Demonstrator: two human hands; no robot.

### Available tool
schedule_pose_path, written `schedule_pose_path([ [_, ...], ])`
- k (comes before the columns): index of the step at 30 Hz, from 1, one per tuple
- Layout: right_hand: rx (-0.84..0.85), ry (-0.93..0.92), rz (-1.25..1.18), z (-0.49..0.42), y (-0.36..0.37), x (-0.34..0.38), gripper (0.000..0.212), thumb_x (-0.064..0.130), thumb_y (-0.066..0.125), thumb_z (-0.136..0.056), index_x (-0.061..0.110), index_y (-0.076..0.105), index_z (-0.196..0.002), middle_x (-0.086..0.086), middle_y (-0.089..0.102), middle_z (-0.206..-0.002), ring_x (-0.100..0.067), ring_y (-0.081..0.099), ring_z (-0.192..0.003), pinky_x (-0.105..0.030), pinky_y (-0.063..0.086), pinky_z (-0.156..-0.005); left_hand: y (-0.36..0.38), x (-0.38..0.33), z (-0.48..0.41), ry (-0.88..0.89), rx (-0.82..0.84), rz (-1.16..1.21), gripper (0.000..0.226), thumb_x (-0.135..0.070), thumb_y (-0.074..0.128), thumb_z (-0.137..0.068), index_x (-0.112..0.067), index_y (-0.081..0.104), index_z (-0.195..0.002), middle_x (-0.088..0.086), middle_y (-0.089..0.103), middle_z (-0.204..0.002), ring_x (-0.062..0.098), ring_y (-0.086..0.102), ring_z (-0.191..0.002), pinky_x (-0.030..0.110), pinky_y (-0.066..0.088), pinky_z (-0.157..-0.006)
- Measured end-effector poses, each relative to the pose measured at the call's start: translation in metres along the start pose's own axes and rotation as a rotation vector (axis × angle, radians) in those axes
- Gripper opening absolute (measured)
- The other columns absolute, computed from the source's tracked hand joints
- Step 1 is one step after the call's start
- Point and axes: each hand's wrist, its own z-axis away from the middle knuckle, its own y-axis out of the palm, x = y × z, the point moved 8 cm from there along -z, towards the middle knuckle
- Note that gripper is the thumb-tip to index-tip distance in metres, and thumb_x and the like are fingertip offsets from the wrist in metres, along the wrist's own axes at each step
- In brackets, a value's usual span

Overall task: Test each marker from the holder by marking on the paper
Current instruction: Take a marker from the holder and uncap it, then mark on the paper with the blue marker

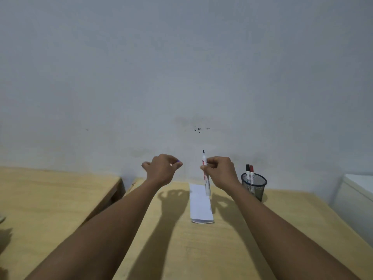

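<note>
My right hand (221,171) grips a white marker (206,178) upright, its uncapped dark tip pointing up, above the far end of the paper. My left hand (162,168) is raised beside it with fingers pinched on a small purple thing (178,161), apparently the marker's cap. The white paper strip (199,205) lies on the wooden table (181,249), with dark marks at its near end. A black mesh holder (254,185) stands to the right of the paper and contains two markers, one with a black cap (247,168) and one with a red cap (251,169).
A second wooden table (50,195) stands to the left, separated by a narrow gap. A white cabinet or box (355,190) sits at the right edge. A plain grey wall rises directly behind the tables.
</note>
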Motion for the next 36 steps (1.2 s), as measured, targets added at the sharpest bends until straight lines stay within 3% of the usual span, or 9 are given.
schedule_pose_path([
  [3,0.026,-0.014,-0.006,-0.005,0.006,-0.013,0.040,0.014,0.074,-0.089,0.017,0.061,-0.126,-0.013,0.077,-0.092,-0.020,0.069,-0.085,-0.020,0.043,-0.068,0.040,0.048,0.014,-0.090,0.075,0.005,0.023,-0.052,0.062,-0.090,-0.034,0.076,-0.094,-0.014,0.073,-0.101,0.014,0.061,-0.107,0.038,0.017,-0.080],
  [8,0.048,-0.050,-0.020,-0.019,0.017,-0.026,0.015,0.009,0.066,-0.093,0.020,0.061,-0.102,-0.011,0.074,-0.096,-0.025,0.076,-0.081,-0.020,0.050,-0.066,0.076,0.083,0.025,-0.161,0.139,-0.020,0.021,-0.051,0.061,-0.090,-0.037,0.075,-0.096,-0.013,0.073,-0.101,0.012,0.058,-0.111,0.038,0.019,-0.082],
  [11,0.070,-0.056,-0.035,-0.025,0.025,-0.035,0.014,0.008,0.065,-0.094,0.021,0.067,-0.091,-0.007,0.072,-0.093,-0.026,0.076,-0.081,-0.032,0.055,-0.076,0.084,0.088,0.028,-0.173,0.136,-0.064,0.016,-0.049,0.063,-0.088,-0.038,0.074,-0.088,-0.017,0.071,-0.090,0.009,0.059,-0.102,0.036,0.019,-0.081],
  [18,0.097,0.006,-0.125,-0.029,0.039,-0.048,0.018,0.011,0.060,-0.098,0.013,0.072,-0.111,-0.005,0.074,-0.097,-0.020,0.073,-0.079,-0.024,0.050,-0.076,0.092,0.105,0.026,-0.183,0.154,-0.122,0.023,-0.053,0.058,-0.088,-0.039,0.076,-0.091,-0.012,0.074,-0.101,0.014,0.058,-0.111,0.040,0.022,-0.084],
  [21,0.097,0.063,-0.242,-0.030,0.040,-0.049,0.025,0.006,0.057,-0.099,0.013,0.070,-0.119,-0.010,0.072,-0.108,-0.017,0.073,-0.078,-0.012,0.048,-0.063,0.091,0.099,0.027,-0.153,0.178,-0.145,0.034,-0.057,0.060,-0.085,-0.036,0.072,-0.109,-0.010,0.070,-0.117,0.016,0.054,-0.118,0.043,0.024,-0.090],
  [26,0.132,0.217,-0.507,-0.027,0.049,-0.057,0.037,-0.001,0.060,-0.094,0.022,0.067,-0.123,-0.005,0.069,-0.111,-0.018,0.069,-0.087,-0.033,0.052,-0.069,0.063,0.063,0.042,0.142,-0.120,-0.194,0.050,-0.065,0.049,-0.087,-0.031,0.064,-0.121,-0.003,0.058,-0.126,0.020,0.047,-0.119,0.047,0.024,-0.097],
  [29,0.148,0.283,-0.524,-0.041,0.062,-0.088,0.039,-0.001,0.065,-0.093,0.021,0.065,-0.125,-0.004,0.069,-0.108,-0.022,0.068,-0.090,-0.033,0.053,-0.068,0.109,0.029,0.045,0.377,0.077,-0.270,0.052,-0.065,0.043,-0.089,-0.030,0.061,-0.124,-0.007,0.058,-0.129,0.017,0.045,-0.120,0.045,0.025,-0.095],
  [33,0.144,0.204,-0.446,-0.042,0.064,-0.080,0.027,0.016,0.065,-0.097,0.017,0.060,-0.124,-0.002,0.071,-0.091,-0.016,0.068,-0.070,-0.029,0.053,-0.061,0.137,0.009,0.061,0.478,0.342,-0.476,0.071,-0.069,0.036,-0.091,-0.024,0.039,-0.145,-0.005,0.046,-0.148,0.020,0.040,-0.129,0.049,0.025,-0.096],
  [36,0.156,0.132,-0.305,-0.046,0.072,-0.080,0.020,0.026,0.054,-0.103,0.014,0.051,-0.118,-0.008,0.071,-0.086,-0.016,0.064,-0.058,-0.029,0.050,-0.057,0.144,0.017,0.070,0.476,0.399,-0.507,0.060,-0.066,0.030,-0.089,-0.021,0.051,-0.124,-0.002,0.056,-0.127,0.023,0.049,-0.117,0.048,0.025,-0.090],
])
